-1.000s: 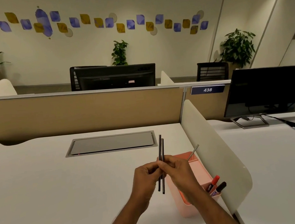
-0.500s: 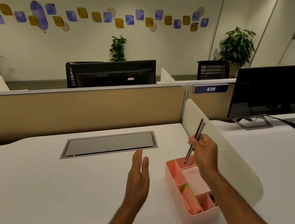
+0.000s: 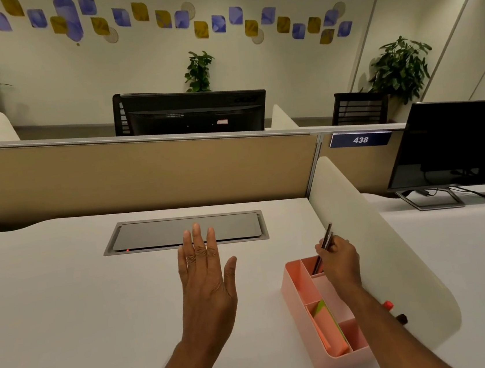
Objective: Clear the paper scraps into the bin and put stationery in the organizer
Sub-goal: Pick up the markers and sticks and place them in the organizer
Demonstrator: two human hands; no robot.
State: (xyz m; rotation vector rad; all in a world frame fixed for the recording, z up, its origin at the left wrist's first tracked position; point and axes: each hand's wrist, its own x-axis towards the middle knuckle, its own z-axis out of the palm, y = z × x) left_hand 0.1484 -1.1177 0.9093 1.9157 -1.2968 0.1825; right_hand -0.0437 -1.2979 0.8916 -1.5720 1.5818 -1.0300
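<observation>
Hidden or unclear: the right forearm lies across the right side of the pink organizer [image 3: 340,361], so the compartments on that side are not visible. Beyond the forearm only a red marker cap [image 3: 388,305] and a dark marker cap [image 3: 401,319] show; their bodies are covered, and it cannot be told whether they stand inside the organizer. The lower ends of the two thin dark pens [image 3: 328,234] are sunk in the organizer's far compartment, out of sight.

Hands: the right hand [image 3: 339,260] is over the organizer's far end, fingers curled and pinching both pens, which lean away from the person. The left hand [image 3: 205,282], left of the organizer and apart from it, is flat with straight fingers and the thumb spread, holding nothing. Contact with the desk [image 3: 68,309] cannot be confirmed.

Contents: orange and green sticky notes [image 3: 327,325] stand in a near compartment.

Edges and room: the white side panel [image 3: 381,274] runs just beside the organizer's right flank. Left of the organizer lies open white desk surface. Beyond and to the left of it, a grey cable hatch [image 3: 150,235] sits flush in the desk, and the left fingertips overlap its near edge in this view
</observation>
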